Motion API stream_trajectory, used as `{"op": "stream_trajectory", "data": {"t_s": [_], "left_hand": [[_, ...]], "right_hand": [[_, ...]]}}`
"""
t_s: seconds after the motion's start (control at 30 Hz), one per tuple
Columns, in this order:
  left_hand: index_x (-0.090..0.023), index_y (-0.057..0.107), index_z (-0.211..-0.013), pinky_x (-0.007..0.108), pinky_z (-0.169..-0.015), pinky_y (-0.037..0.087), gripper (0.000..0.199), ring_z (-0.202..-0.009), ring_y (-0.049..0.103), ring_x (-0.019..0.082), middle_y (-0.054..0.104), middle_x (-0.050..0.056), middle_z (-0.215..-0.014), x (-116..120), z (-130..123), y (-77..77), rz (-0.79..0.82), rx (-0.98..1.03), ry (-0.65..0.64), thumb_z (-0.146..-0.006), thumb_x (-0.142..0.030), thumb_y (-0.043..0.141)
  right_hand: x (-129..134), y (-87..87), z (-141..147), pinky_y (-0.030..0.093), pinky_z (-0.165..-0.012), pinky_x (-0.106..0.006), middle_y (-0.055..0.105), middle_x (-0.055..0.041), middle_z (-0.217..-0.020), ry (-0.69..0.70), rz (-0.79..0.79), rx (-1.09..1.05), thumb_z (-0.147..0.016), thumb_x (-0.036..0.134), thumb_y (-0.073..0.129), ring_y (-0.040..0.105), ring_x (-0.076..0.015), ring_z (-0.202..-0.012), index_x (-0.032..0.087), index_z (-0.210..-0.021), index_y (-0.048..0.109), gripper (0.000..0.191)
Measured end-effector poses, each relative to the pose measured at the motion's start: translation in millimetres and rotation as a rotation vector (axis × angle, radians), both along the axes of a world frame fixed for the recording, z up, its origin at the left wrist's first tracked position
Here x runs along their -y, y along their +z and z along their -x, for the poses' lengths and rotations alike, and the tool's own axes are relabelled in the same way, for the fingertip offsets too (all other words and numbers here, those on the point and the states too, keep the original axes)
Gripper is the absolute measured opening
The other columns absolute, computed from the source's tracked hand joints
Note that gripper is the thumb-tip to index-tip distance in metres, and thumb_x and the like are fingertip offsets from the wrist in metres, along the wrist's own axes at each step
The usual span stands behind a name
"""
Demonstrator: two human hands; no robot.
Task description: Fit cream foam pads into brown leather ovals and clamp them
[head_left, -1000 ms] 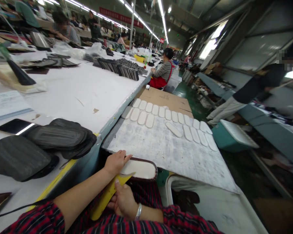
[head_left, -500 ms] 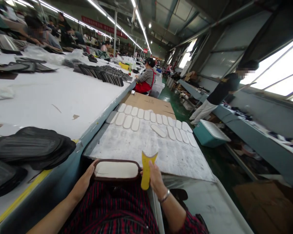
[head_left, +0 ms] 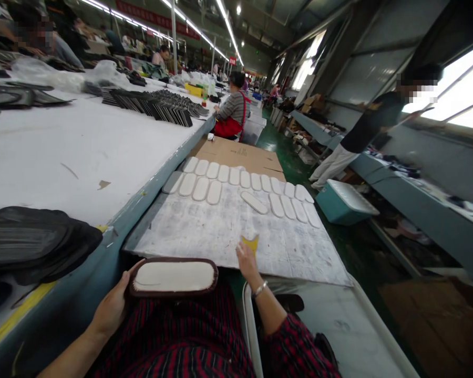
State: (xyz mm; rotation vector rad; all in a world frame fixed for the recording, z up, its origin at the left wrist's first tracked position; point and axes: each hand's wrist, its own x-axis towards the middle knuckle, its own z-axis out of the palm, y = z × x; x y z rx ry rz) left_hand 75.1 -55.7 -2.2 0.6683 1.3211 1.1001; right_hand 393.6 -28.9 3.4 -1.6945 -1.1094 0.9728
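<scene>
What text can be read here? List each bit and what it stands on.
Red banner near the ceiling: pale characters, too blurred to read.
Small red hanging sign: too small to read.
Cardboard sheet: a dark printed mark, illegible.
No other lettering shows.

Shoe factory floor: long white worktable (head_left: 82, 142) running toward 11 o'clock, stacks of black insoles (head_left: 31, 244) at 9 and more rows (head_left: 157, 105) at 11. White pads (head_left: 236, 184) lie in rows on a glue-stained sheet (head_left: 236, 231) at 12, seated workers (head_left: 230, 113) line the bench, and strip lights (head_left: 224, 16) run overhead under a red banner (head_left: 157, 18).
</scene>
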Motion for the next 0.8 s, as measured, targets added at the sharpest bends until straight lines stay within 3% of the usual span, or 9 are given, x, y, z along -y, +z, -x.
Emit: {"op": "stream_trajectory", "data": {"t_s": [0.1,0.2,0.4,0.47,0.57,0.67,0.73,0.8], "left_hand": [[-0.025,0.041,-0.132,0.043,-0.099,0.041,0.057,-0.108,0.057,0.025,0.064,0.004,-0.114,-3.1,-3.3,-4.0,0.02,0.098,0.04,-0.082,-0.052,0.044],[-0.021,0.043,-0.13,0.043,-0.105,0.032,0.056,-0.111,0.055,0.024,0.063,0.004,-0.115,-1.0,-5.1,-3.3,-0.05,0.058,0.031,-0.082,-0.05,0.044],[-0.014,0.047,-0.124,0.04,-0.107,0.03,0.06,-0.118,0.048,0.024,0.057,0.008,-0.124,-0.1,0.5,5.5,-0.178,-0.124,-0.04,-0.081,-0.055,0.044],[-0.015,0.05,-0.122,0.038,-0.105,0.033,0.058,-0.117,0.049,0.023,0.059,0.007,-0.122,0.2,3.9,6.6,-0.185,-0.143,-0.049,-0.08,-0.056,0.045],[-0.017,0.052,-0.121,0.038,-0.095,0.044,0.058,-0.107,0.058,0.022,0.064,0.009,-0.114,4.1,4.9,3.6,-0.179,-0.152,-0.097,-0.085,-0.058,0.031],[-0.016,0.053,-0.12,0.037,-0.091,0.047,0.06,-0.103,0.061,0.022,0.064,0.01,-0.113,7.6,4.1,1.4,-0.205,-0.211,-0.105,-0.087,-0.056,0.023],[-0.015,0.055,-0.118,0.038,-0.093,0.045,0.057,-0.107,0.058,0.022,0.063,0.01,-0.116,5.7,8.7,7.6,-0.249,-0.297,-0.077,-0.086,-0.055,0.029],[-0.014,0.057,-0.114,0.039,-0.096,0.042,0.053,-0.109,0.056,0.023,0.062,0.01,-0.116,-0.5,21.6,24.0,-0.308,-0.417,-0.023,-0.085,-0.052,0.035]], "right_hand": [[28.3,-6.0,40.1,0.038,-0.097,-0.035,0.061,-0.0055,-0.114,0.136,0.013,-0.285,-0.088,0.048,0.038,0.053,-0.0167,-0.107,0.018,-0.111,0.061,0.044],[44.9,-9.4,65.0,0.033,-0.102,-0.033,0.056,-0.0054,-0.122,0.17,0.008,-0.5,-0.087,0.048,0.04,0.049,-0.0167,-0.114,0.018,-0.116,0.057,0.045],[37.9,-13.6,68.7,0.028,-0.105,-0.039,0.056,-0.0148,-0.12,0.093,-0.041,-0.106,-0.085,0.049,0.039,0.048,-0.0223,-0.114,0.008,-0.115,0.057,0.054],[37.6,-13.5,68.8,0.029,-0.105,-0.04,0.057,-0.0136,-0.12,0.088,-0.034,-0.131,-0.083,0.05,0.042,0.048,-0.0231,-0.115,0.009,-0.114,0.058,0.054],[44.0,-12.5,72.2,0.039,-0.098,-0.039,0.061,-0.0101,-0.115,0.138,0.019,-0.295,-0.085,0.053,0.036,0.054,-0.0229,-0.11,0.012,-0.11,0.062,0.054],[51.3,-15.1,74.8,0.045,-0.092,-0.037,0.062,-0.013,-0.112,0.072,0.097,-0.339,-0.086,0.055,0.029,0.058,-0.0235,-0.105,0.007,-0.111,0.061,0.063],[52.5,-20.7,70.0,0.043,-0.095,-0.037,0.06,-0.0143,-0.115,0.039,0.096,-0.21,-0.084,0.053,0.031,0.055,-0.0248,-0.11,0.006,-0.11,0.061,0.062],[48.9,-30.4,57.8,0.038,-0.1,-0.039,0.059,-0.0134,-0.118,0.114,0.001,0.02,-0.08,0.049,0.036,0.051,-0.0266,-0.115,0.009,-0.109,0.063,0.056]]}}
